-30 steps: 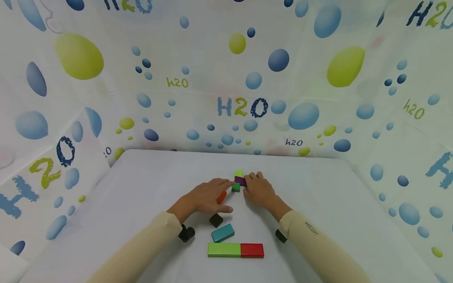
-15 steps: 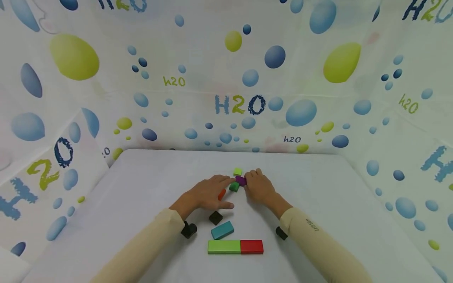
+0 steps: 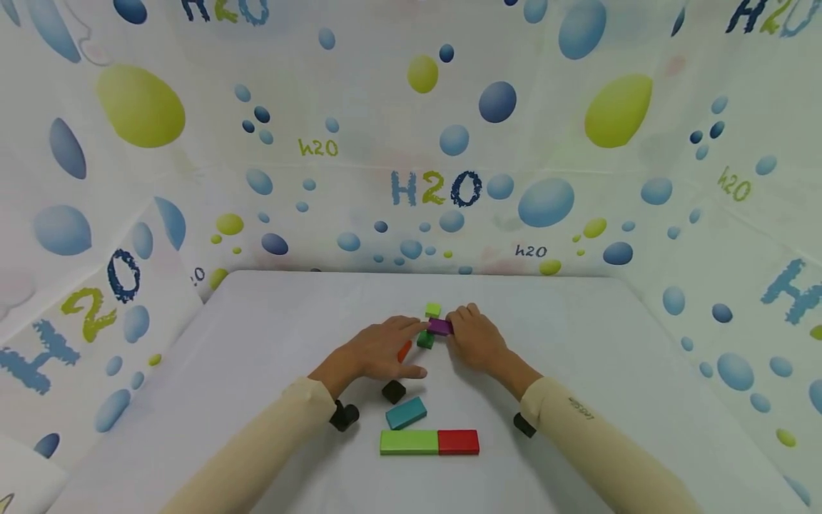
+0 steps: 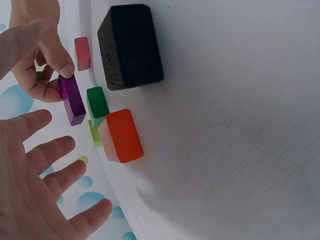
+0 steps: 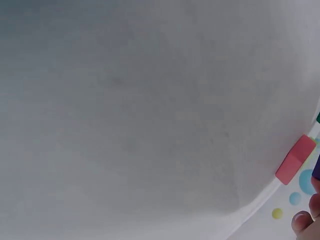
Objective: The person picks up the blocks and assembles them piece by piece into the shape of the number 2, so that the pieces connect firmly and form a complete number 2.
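Purple and probably light, stiff, slippery: pinch the brick [image 3: 439, 326] by its 3 o'clock end, as clamped now in fingers of the right hand [image 3: 477, 339], at 1 o'clock from the black block [image 3: 394, 391], with fingers of the left hand [image 3: 377, 350] spread apart.

The droplet-patterned backdrop [image 3: 372, 93] is repeatedly showing "H2O" and "h2O". The right sleeve [image 3: 597, 453] is bearing small, illegible marks [image 3: 581, 408].
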`<action>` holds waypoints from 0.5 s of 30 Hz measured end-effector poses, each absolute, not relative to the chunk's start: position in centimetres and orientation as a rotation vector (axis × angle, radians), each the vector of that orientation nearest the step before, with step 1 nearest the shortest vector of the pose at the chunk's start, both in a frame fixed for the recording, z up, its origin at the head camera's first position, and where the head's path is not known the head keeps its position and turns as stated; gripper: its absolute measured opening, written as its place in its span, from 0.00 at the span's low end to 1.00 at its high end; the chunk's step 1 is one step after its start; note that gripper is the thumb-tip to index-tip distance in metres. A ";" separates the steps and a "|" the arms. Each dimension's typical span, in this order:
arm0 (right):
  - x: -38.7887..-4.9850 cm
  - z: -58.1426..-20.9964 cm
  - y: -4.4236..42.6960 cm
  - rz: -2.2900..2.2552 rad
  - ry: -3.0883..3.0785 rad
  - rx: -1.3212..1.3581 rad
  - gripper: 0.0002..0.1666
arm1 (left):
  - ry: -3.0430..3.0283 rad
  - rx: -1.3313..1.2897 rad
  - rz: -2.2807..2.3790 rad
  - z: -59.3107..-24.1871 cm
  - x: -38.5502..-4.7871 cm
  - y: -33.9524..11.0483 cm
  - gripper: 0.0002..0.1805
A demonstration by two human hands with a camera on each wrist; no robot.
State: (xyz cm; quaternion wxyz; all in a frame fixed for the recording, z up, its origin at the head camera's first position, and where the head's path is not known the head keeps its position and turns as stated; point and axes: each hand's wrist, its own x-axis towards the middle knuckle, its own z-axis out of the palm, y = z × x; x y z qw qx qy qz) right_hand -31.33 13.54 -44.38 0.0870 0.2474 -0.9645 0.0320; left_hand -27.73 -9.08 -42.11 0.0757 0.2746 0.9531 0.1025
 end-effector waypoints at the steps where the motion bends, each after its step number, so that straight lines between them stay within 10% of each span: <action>1: -31.2 -44.4 13.7 0.104 -2.863 0.746 0.22 | 2.859 0.834 0.312 -42.0 -27.7 -9.0 0.49; 15: -29.0 -44.7 14.8 0.233 -2.786 1.024 0.18 | 2.863 0.901 0.338 -41.9 -26.1 -9.4 0.48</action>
